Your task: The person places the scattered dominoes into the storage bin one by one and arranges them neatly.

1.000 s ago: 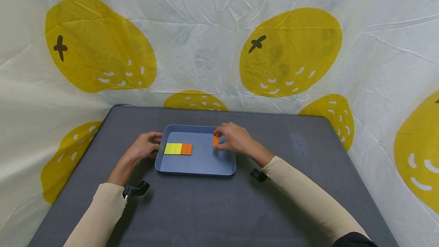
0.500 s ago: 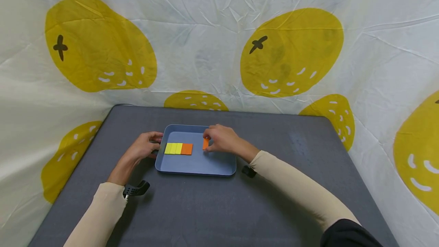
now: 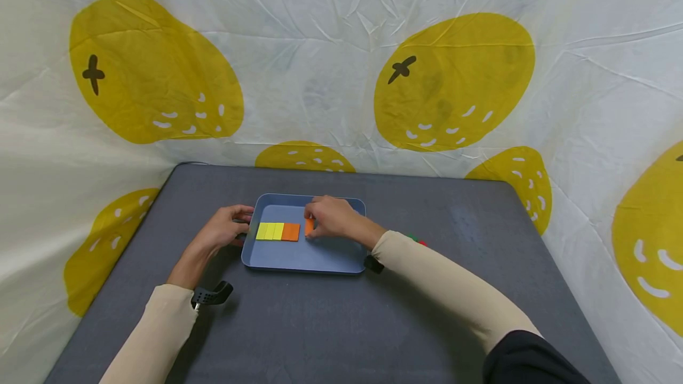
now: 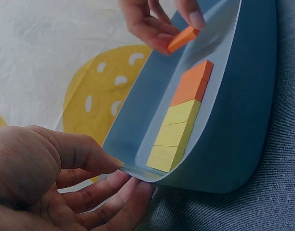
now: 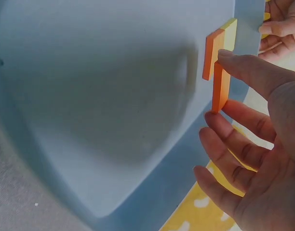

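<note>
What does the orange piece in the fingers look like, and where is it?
The loose orange tile is a small, thin, flat rectangle, plain orange, with a matte look like foam or painted wood. The right hand pinches it between thumb and fingertips, tilted, with one end lifted above the floor of the blue tray. It sits just past the orange end of the row of tiles lying flat in the tray, not yet joined to it. Only the fingers plainly touch it.

- No text, label, brand, number or sign can be read in any view.
- Backdrop cloth (image 3: 341, 64): printed yellow fruit shapes with dark cross marks only; no lettering.
- Blue tray (image 3: 320, 256) and coloured tiles (image 3: 277, 231): unmarked.
</note>
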